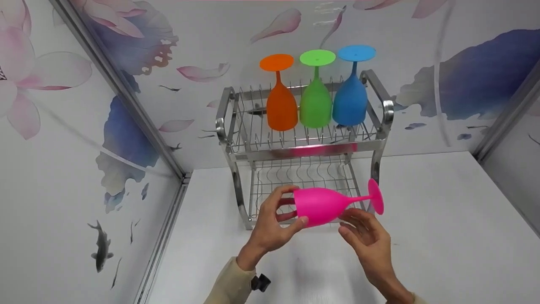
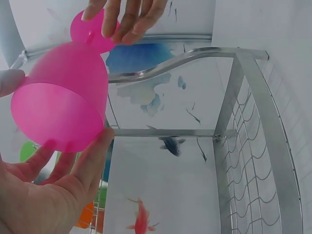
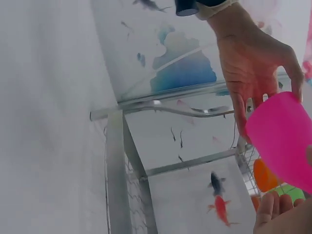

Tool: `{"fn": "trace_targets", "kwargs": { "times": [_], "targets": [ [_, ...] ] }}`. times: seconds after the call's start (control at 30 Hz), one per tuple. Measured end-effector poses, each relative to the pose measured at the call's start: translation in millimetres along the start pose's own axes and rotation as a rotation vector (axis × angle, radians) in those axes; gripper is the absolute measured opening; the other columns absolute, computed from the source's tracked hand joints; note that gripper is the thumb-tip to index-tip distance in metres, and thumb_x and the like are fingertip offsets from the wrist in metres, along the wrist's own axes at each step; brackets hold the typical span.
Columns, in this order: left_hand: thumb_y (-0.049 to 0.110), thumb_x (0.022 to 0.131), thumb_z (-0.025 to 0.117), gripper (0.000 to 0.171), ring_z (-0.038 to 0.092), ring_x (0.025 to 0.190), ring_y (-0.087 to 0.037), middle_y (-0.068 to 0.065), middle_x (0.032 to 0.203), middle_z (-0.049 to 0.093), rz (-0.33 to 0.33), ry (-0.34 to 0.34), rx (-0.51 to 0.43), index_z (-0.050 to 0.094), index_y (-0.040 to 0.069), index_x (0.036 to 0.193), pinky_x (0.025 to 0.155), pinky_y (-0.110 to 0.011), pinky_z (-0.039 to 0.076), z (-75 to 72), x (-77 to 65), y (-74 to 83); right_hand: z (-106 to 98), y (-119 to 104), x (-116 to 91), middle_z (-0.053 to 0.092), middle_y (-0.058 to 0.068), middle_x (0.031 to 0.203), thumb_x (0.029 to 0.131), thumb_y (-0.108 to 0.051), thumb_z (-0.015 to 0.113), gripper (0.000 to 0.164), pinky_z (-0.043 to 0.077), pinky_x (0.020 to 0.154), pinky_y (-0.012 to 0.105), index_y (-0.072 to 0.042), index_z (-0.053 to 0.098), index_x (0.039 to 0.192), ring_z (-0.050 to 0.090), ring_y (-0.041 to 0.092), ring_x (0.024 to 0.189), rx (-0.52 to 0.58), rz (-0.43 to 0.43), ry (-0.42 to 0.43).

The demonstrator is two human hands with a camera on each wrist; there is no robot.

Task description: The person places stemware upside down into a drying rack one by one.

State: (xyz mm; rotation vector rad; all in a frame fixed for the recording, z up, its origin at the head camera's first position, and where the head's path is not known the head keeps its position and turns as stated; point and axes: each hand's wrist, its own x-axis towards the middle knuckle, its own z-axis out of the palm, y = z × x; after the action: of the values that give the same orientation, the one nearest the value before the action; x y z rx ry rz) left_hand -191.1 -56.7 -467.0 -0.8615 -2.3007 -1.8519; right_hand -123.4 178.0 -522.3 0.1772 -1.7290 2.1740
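Observation:
A pink wine goblet point(image 1: 320, 206) lies sideways in the air in front of the rack, its mouth to the left and its foot to the right. My left hand point(image 1: 271, 219) grips the bowl near the rim, thumb on the near side and fingers on the far side. Just below the stem end of the bowl, my right hand point(image 1: 371, 242) has its fingers loosely bent, fingertips right by the goblet. In the left wrist view the goblet's open mouth point(image 2: 56, 117) faces the camera, with the right hand's fingers point(image 2: 131, 19) hanging beside the foot.
A two-tier metal dish rack point(image 1: 308, 151) stands against the back wall. Upside down on its upper tier, side by side, are an orange goblet point(image 1: 282, 107), a green goblet point(image 1: 315, 105) and a blue goblet point(image 1: 351, 101). The white table point(image 1: 443, 219) extends around the rack.

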Motion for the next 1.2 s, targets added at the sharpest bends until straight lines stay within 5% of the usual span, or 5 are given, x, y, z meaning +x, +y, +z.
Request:
{"fn": "trace_targets", "kwargs": {
  "times": [0.2, 0.37, 0.63, 0.9, 1.2],
  "targets": [
    [0.027, 0.085, 0.081, 0.07, 0.069, 0.12, -0.028, -0.003, 0.142, 0.06, -0.006, -0.017, -0.008, 0.053, 0.01, 0.147, 0.086, -0.036, 0.067, 0.3, -1.0, 1.1, 6, 3, 10, 0.058, 0.007, 0.151, 0.103, 0.013, 0.056, 0.058, 0.052, 0.115, 0.036, 0.005, 0.037, 0.158, 0.059, 0.021, 0.141, 0.286, 0.095, -0.101],
    [0.026, 0.086, 0.082, 0.069, 0.069, 0.119, -0.028, -0.002, 0.142, 0.059, 0.0, -0.028, -0.012, 0.053, 0.012, 0.147, 0.086, -0.035, 0.067, 2.5, -1.7, 2.0, 10, 2, 15, 0.059, 0.001, 0.151, 0.108, 0.005, 0.052, 0.054, 0.051, 0.117, 0.036, -0.006, 0.041, 0.16, 0.057, 0.016, 0.139, 0.413, 0.148, -0.139],
    [0.028, 0.088, 0.079, 0.068, 0.07, 0.119, -0.027, -0.004, 0.142, 0.06, 0.01, -0.036, -0.021, 0.052, 0.005, 0.146, 0.086, -0.035, 0.067, 4.0, -0.5, 3.3, 15, 1, 15, 0.062, 0.0, 0.145, 0.109, 0.005, 0.052, 0.047, 0.05, 0.118, 0.037, -0.016, 0.054, 0.151, 0.058, 0.016, 0.134, 0.47, 0.152, -0.165],
    [0.03, 0.088, 0.079, 0.065, 0.069, 0.119, -0.026, -0.003, 0.142, 0.06, -0.002, -0.042, -0.026, 0.053, 0.016, 0.146, 0.086, -0.035, 0.067, 5.4, -1.3, 4.0, 20, 1, 13, 0.064, 0.0, 0.142, 0.108, 0.004, 0.054, 0.046, 0.051, 0.117, 0.037, -0.017, 0.056, 0.149, 0.061, 0.016, 0.132, 0.467, 0.182, -0.143],
    [0.029, 0.089, 0.08, 0.068, 0.068, 0.123, -0.029, -0.004, 0.145, 0.058, 0.008, -0.061, -0.05, 0.051, 0.011, 0.149, 0.089, -0.038, 0.066, 3.2, -0.6, 5.0, 20, -3, 17, 0.064, 0.0, 0.14, 0.108, 0.003, 0.055, 0.042, 0.053, 0.115, 0.037, -0.015, 0.058, 0.146, 0.061, 0.017, 0.131, 0.445, 0.175, -0.143]
  ]
}}
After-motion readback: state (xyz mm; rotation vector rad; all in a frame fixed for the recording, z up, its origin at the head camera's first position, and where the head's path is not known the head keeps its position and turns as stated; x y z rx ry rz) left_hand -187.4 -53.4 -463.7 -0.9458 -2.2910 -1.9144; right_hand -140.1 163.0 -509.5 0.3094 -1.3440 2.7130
